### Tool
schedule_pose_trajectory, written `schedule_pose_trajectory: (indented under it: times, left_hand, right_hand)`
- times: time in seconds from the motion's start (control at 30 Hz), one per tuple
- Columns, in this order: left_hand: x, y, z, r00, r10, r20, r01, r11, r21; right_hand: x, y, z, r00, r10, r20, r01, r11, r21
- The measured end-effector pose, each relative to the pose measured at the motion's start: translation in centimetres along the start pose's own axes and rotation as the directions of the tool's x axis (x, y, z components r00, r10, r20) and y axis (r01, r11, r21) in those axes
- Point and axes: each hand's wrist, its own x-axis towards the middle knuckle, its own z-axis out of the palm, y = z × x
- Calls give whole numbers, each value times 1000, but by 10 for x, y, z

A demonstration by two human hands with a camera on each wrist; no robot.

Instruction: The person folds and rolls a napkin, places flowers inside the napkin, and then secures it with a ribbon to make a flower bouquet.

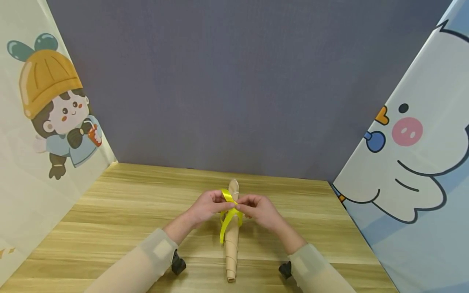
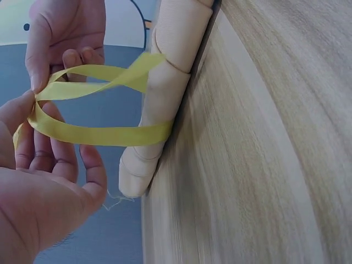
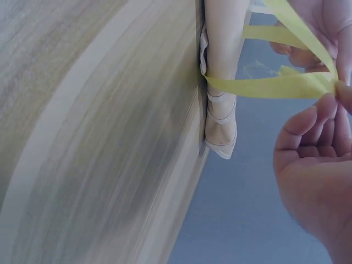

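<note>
A long, narrow beige roll (image 1: pixel 231 248), wound in overlapping layers, lies on the table and points away from me. Round its upper part runs a yellow ribbon (image 1: pixel 226 228), its loop standing well off the roll in the left wrist view. My left hand (image 1: pixel 209 206) pinches the ribbon between thumb and fingers above the roll. Close against it, my right hand (image 1: pixel 261 209) pinches the ribbon at the same crossing. One ribbon end hangs down on the left side. In the right wrist view, the ribbon (image 3: pixel 258 88) stretches from the roll to the fingertips; the exact crossing is partly hidden by them.
The wood-grain table (image 1: pixel 146 228) ends at a grey-blue panel (image 1: pixel 234 89) behind. Side panels carry a cartoon child (image 1: pixel 66 110) at left and a white cartoon figure (image 1: pixel 414 175) at right. Black wrist devices (image 1: pixel 178 263) sit under both sleeves.
</note>
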Motion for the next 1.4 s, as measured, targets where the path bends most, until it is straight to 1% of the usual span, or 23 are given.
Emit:
schedule_pose_trajectory:
  times: [0.1, 0.33, 0.47, 0.57, 0.77, 0.93, 1.07, 1.27, 1.4]
  left_hand:
    - [0, -1, -1, 1000, -4, 17, 4, 1000, -10]
    - [1, -1, -4, 999, -34, -2, 34, 999, 13]
    - [0, 1, -5, 999, -37, 16, 37, 999, 28]
    - [0, 1, -5, 999, -33, 18, 33, 999, 36]
    - [-2, 1, -4, 999, -24, 20, 24, 1000, 15]
    - [-4, 3, -3, 999, -23, 43, 23, 1000, 8]
    - [-3, 0, -2, 998, -31, 52, 31, 1000, 2]
    - [-2, -4, -2, 998, 8, 56, -8, 1000, 2]
    - [-2, -5, -1, 999, 32, 34, -32, 999, 3]
  right_hand:
    - [0, 0, 0, 1000, -6, -3, 6, 1000, -3]
    - [0, -1, 0, 1000, -2, -7, 2, 1000, -6]
    - [0, -1, 0, 1000, -11, -5, 10, 1000, -11]
    - [0, -1, 0, 1000, -24, -9, 24, 999, -22]
    - [1, -2, 1, 999, -48, -26, 47, 998, -32]
    - [1, -2, 2, 997, -63, -32, 62, 997, -42]
    - [1, 0, 2, 997, -67, -36, 65, 997, -46]
    - [1, 2, 2, 997, -67, -34, 66, 998, -24]
    - [1, 2, 2, 998, -59, -35, 59, 998, -3]
